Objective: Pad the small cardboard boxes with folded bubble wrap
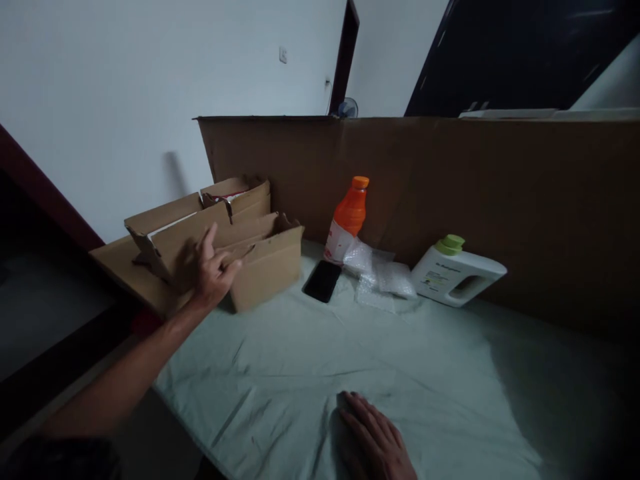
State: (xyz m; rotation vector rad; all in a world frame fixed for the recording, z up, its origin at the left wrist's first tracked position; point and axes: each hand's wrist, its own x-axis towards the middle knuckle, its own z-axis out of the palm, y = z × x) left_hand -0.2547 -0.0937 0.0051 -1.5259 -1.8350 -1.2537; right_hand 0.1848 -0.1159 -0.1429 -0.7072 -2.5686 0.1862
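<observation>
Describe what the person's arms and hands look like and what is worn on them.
The left hand and right hand are bare: no gloves, and no ring, watch or bracelet shows in the dim light. The left forearm is uncovered along its whole visible length; dark fabric at its near end may be a sleeve.

Matt cardboard boxes [240,247]; creased cloth sheet [400,373]; glossy plastic bottle [347,220].

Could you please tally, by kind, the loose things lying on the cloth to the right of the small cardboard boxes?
Drink and detergent containers: 2, the orange bottle and the white jug
Phones: 1, the black phone
Packing material: 1, the bubble wrap
Total: 4
</observation>
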